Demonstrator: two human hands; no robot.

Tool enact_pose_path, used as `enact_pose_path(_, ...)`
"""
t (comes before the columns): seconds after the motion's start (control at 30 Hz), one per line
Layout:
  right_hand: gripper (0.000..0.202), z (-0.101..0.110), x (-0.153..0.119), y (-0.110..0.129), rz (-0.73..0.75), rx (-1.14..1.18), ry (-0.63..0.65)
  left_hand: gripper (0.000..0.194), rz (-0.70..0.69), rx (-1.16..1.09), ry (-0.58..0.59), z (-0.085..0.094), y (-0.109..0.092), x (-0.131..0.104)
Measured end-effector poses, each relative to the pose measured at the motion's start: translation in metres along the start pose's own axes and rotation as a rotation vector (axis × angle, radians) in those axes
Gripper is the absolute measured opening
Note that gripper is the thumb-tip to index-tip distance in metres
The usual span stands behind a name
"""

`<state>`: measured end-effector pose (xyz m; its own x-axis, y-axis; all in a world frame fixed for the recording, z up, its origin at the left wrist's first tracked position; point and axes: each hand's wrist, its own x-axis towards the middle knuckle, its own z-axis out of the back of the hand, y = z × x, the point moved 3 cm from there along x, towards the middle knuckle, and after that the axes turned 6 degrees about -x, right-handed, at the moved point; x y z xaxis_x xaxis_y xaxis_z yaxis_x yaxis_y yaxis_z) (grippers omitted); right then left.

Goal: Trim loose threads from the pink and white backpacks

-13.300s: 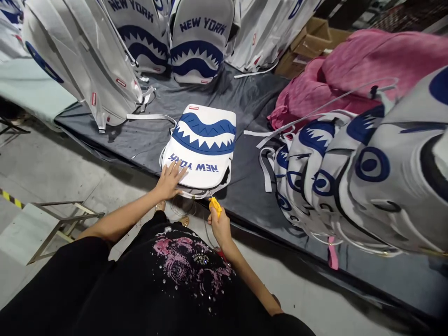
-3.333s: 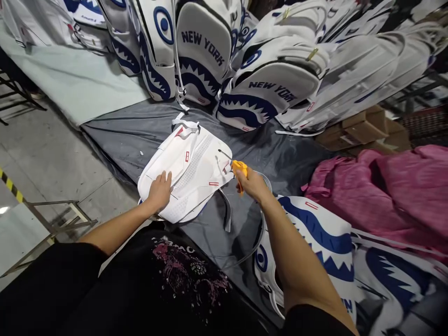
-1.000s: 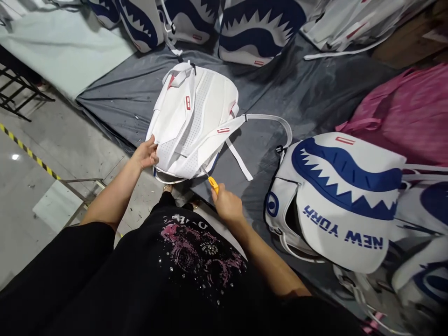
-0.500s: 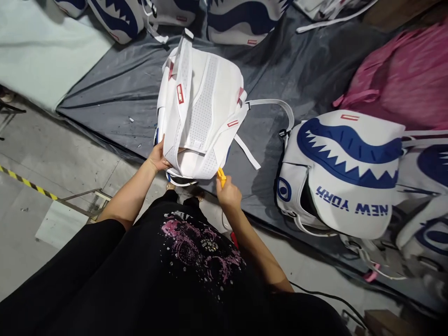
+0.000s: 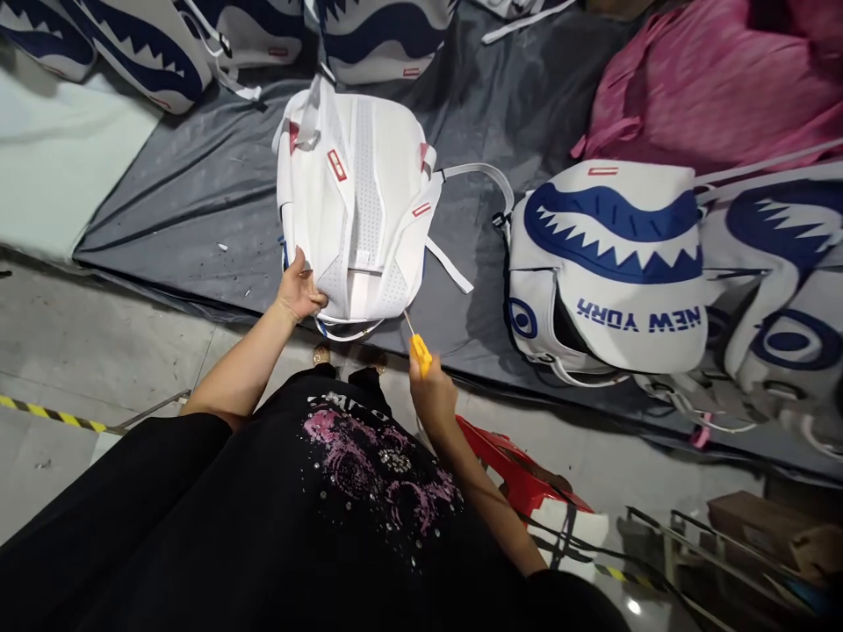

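A white backpack (image 5: 388,167) lies on the dark-covered table, its back panel and shoulder straps facing up. My left hand (image 5: 300,290) grips its near left corner, thumb pointing upward and fingers on the strap's lower end. My right hand (image 5: 433,386) is closed around a yellow-handled tool (image 5: 420,355) with a thin metal tip. That tip reaches the bag's near right edge; whether it touches cannot be made out. A loose white webbing strap (image 5: 451,265) trails off the bag's right side, and a longer strap (image 5: 484,168) runs toward another backpack.
On the right sits a backpack (image 5: 612,272) with a blue shark mouth, more bags beside it. Behind it lies a pink bag (image 5: 717,88). Shark-print bags (image 5: 385,44) line the far side. A red object (image 5: 507,456) stands on the floor below my right forearm.
My right hand has drawn the yellow-handled tool back toward me, so its thin tip now shows. My left hand keeps hold of the bag. The camera view has shifted.
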<state>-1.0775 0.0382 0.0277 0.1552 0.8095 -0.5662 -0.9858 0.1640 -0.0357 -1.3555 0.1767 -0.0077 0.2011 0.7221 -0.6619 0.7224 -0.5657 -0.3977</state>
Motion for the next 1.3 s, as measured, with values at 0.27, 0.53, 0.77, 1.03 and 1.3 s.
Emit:
enact_pose_path(0.27, 0.034, -0.029, -0.024, 0.053, 0.307, -0.064, 0.055, 0.062, -0.017, 0.104, 0.09, -0.022, -0.005, -0.007)
enact_pose_path(0.53, 0.036, -0.014, -0.018, 0.052, 0.225, -0.068, 0.037, 0.032, -0.691, 1.003, -0.182, 0.023, 0.023, -0.066)
enact_pose_path(0.77, 0.034, -0.012, -0.019, 0.016, 0.151, -0.01, 0.071, 0.062, -0.64, 1.636, 0.119, 0.05, 0.101, -0.064)
enact_pose_path(1.03, 0.034, -0.013, -0.011, -0.009, 0.212, -0.021, -0.024, 0.05, -0.402, 1.892, -0.285, 0.015, 0.105, -0.041)
enact_pose_path(1.3, 0.043, -0.018, 0.012, -0.014, 0.276, -0.066, 0.053, 0.059, -0.375, 2.122, -0.139, 0.005, 0.138, -0.051)
